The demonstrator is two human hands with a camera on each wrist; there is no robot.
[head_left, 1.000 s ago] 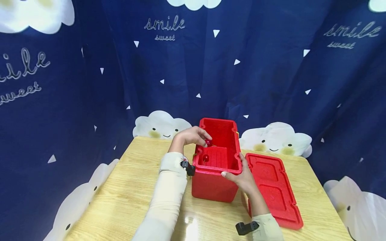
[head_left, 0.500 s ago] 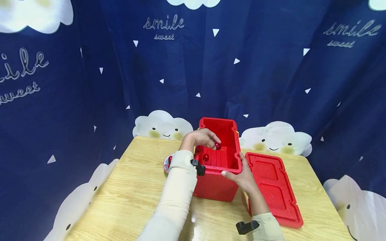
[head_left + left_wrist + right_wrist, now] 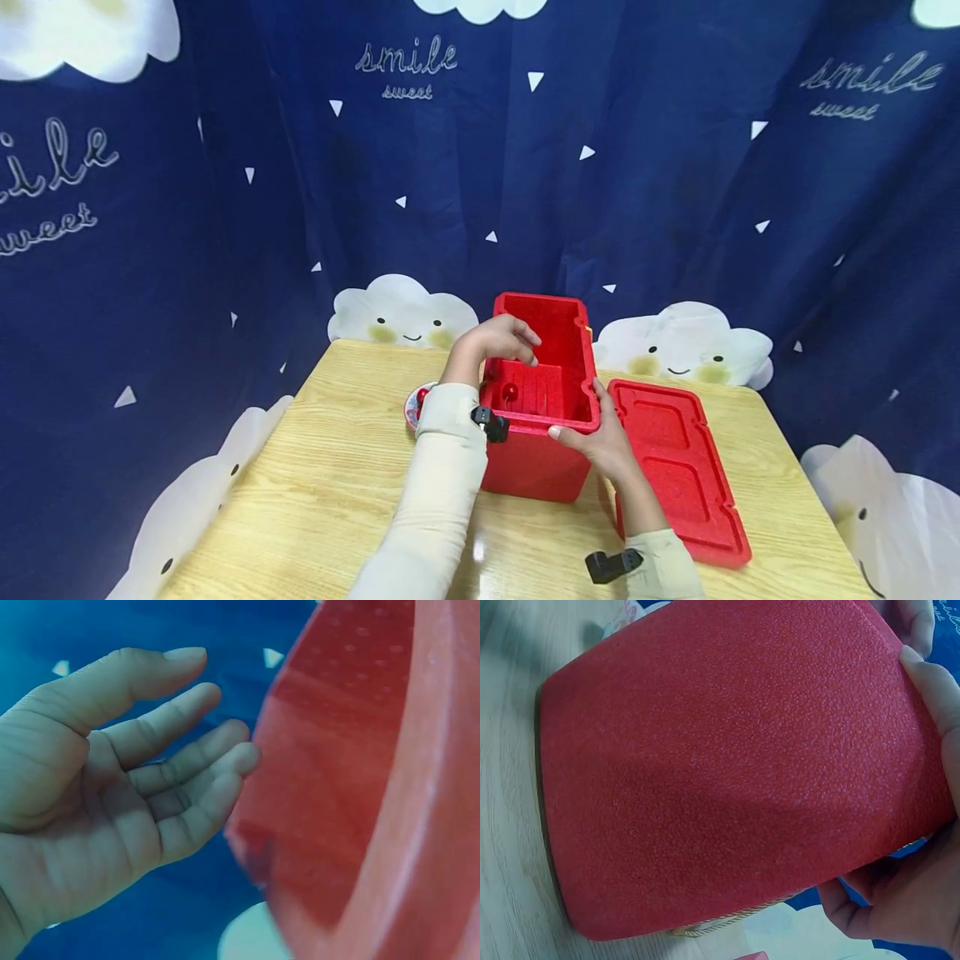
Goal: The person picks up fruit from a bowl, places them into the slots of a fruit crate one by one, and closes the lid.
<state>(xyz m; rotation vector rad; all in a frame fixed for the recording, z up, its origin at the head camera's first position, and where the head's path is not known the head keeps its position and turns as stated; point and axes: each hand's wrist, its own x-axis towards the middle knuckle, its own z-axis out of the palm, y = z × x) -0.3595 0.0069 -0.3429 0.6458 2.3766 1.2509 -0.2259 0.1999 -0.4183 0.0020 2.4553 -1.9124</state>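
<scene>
An open red foam box stands mid-table. My left hand hovers over its left rim, fingers relaxed and spread, holding nothing; the left wrist view shows the bare palm beside the box wall. My right hand grips the box's near right corner, thumb on the rim and fingers round the side, as the right wrist view shows with the thumb lying on the box. One small red cherry lies on the ribbed floor inside.
The red lid lies flat on the wooden table right of the box. A small plate with something red on it peeks out left of the box, behind my left sleeve. A blue cloud-print curtain hangs behind.
My left hand carried a red cherry over the box; now its fingers are empty and it has drawn back toward the left rim. The right hand has kept its grip.
</scene>
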